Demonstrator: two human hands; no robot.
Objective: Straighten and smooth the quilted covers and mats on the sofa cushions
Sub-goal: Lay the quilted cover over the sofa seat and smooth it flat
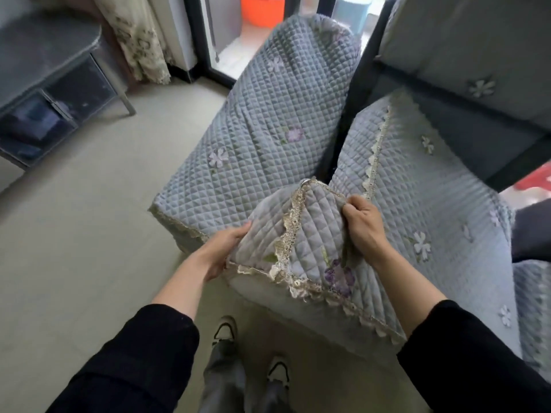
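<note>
A pale tiled floor fills the left half of the view. At the upper left stands a grey low table with a shelf beneath that holds dark, blurred items. Beside it hangs a cream curtain with a floral pattern, its hem reaching the floor. Behind that is a dark-framed glass door, and past the glass sit an orange bucket and a pale blue bin. At the far right edge a red object shows, too blurred to identify.
</note>
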